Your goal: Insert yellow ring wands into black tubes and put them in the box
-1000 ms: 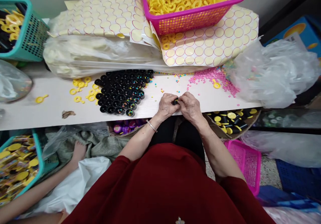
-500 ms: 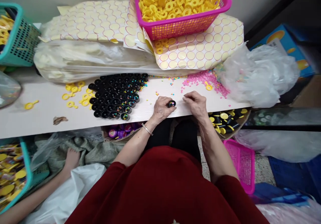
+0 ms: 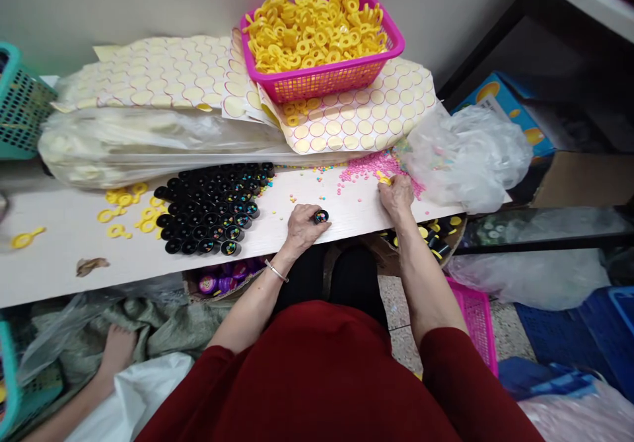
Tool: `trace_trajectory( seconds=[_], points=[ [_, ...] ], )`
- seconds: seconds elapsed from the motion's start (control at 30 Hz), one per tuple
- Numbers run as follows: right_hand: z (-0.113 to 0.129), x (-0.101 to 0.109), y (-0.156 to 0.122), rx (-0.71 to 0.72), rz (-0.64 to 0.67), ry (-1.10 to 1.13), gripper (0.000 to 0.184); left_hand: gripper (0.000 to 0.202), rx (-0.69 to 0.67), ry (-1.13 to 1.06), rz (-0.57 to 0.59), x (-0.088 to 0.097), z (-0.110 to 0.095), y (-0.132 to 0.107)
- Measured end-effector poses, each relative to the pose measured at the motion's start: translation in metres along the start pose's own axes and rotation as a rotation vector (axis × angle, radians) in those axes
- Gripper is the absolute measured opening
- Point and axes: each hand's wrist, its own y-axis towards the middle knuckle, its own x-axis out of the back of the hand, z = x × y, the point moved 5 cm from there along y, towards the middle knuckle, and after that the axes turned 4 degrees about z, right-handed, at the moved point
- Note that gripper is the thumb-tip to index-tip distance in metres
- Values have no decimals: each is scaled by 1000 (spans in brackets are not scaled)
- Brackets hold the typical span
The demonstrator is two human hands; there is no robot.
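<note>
A blue box's (image 3: 516, 115) label (image 3: 492, 105) is illegible. Left hand (image 3: 302, 226) clasps a black cup (image 3: 321, 217); right of it, curled right hand (image 3: 397, 195) touches a yellow ring (image 3: 383, 178), grip unclear.

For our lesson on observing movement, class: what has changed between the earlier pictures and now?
The right hand came off the cup and moved right, its fingertips now at a yellow ring by the pink beads. The left hand still holds the cup.
</note>
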Motion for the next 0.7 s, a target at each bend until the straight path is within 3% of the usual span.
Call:
trace_trajectory(
  seconds=[0.13,0.27,0.37,0.47,0.57,0.7],
  points=[
    [15,10,-17,19,77,84,18,24,-11,-6,-3,-2,1,-1],
    [41,13,-58,123,132,233,24,24,-7,-7,10,-3,3,-2],
    [64,12,-89,340,122,116,16,26,-1,-9,18,-3,3,-3],
    [77,4,-109,540,194,-94,15,27,-12,-29,13,-2,2,-2],
    [74,3,-113,606,230,-194,19,27,-11,-40,17,-1,1,-1],
    [71,8,-111,621,234,-137,22,27,7,-60,18,-1,2,0]
  ],
)
